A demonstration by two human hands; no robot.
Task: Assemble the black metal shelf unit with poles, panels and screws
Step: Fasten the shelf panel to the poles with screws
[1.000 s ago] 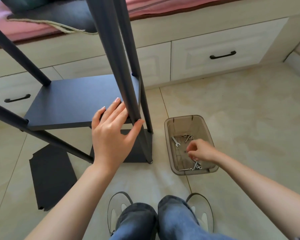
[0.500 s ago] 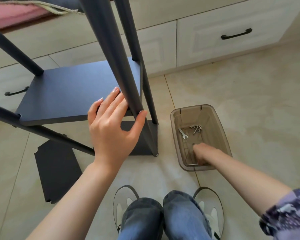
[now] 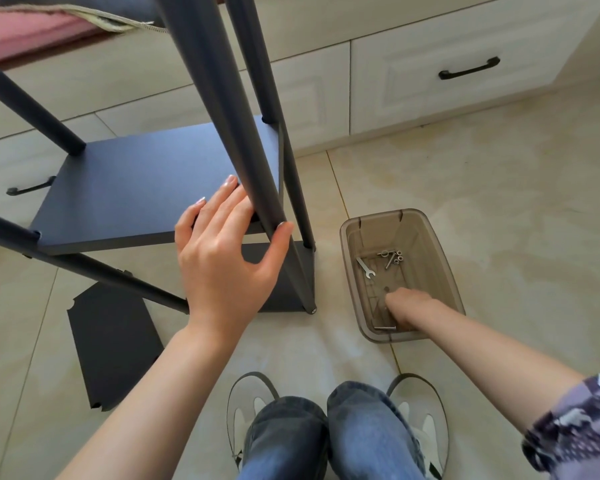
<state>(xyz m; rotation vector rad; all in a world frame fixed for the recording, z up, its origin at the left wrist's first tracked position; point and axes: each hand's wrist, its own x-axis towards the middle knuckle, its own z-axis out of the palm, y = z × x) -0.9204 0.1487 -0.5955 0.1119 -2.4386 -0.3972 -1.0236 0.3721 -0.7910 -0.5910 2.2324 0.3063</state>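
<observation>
Head view: the left hand (image 3: 226,261) steadies the shelf unit, its fingers (image 3: 219,206) straight against the near pole (image 3: 222,109) and the thumb touching the pole's other side, most likely so the half-built frame does not sway while the other hand is busy. The right hand (image 3: 407,306) reaches down into the clear plastic bin (image 3: 440,268) on the floor, its fingers curled downward near a long screw (image 3: 384,328) at the near wall; whether they already pinch anything I cannot tell. A small wrench (image 3: 365,267) and a cluster of screws and washers (image 3: 392,257) lie farther back in the bin, kept together there within easy reach. The shelf unit stands on the tiled floor just beside the bin: matte black poles, one panel (image 3: 136,195) fitted at mid height and a lower panel (image 3: 278,289) at its foot. A spare panel (image 3: 113,344) lies flat on the floor, not yet mounted.
</observation>
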